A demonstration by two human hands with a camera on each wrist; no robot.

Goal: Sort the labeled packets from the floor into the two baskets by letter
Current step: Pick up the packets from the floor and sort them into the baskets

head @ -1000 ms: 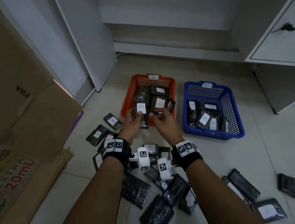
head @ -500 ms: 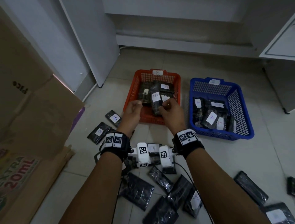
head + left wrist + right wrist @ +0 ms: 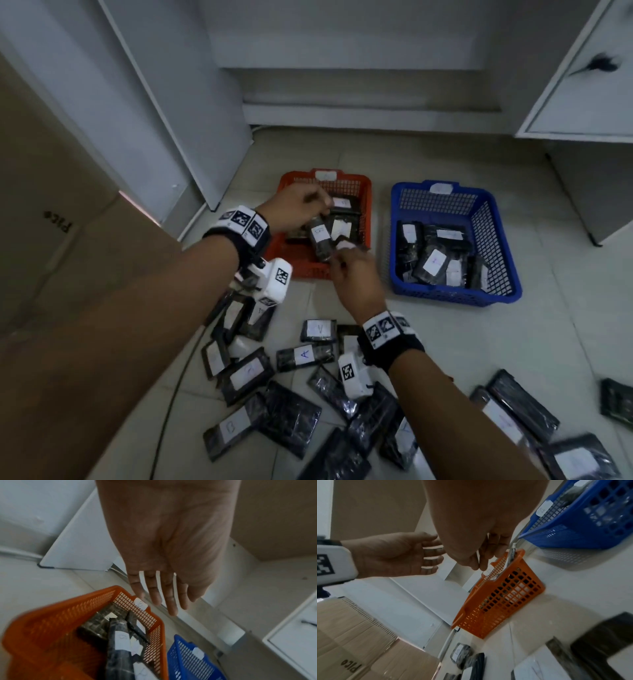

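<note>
On the tiles nearest the person, dark packets are lying scattered in a loose heap, pointing every which way; some are showing white labels with an A or a B, others are lying face down. Just beyond them the right hand is hanging over the near rim of the orange basket, fingers loosely bent and holding nothing (the right wrist view is showing daylight between the fingertips). Right beside its fingertips a packet labelled B is lying on top of the pile inside the orange basket, its long axis running from the near rim toward the far rim, label facing up; a hand's grip is no longer on it. The left hand is hovering above the far half of that basket, and the left wrist view is showing its fingers stretched out straight and spread, gripping nothing. To the right, well apart from both hands, the blue basket is sitting with its own packets inside. A cardboard box is leaning at the left, and white cabinets are standing behind.
</note>
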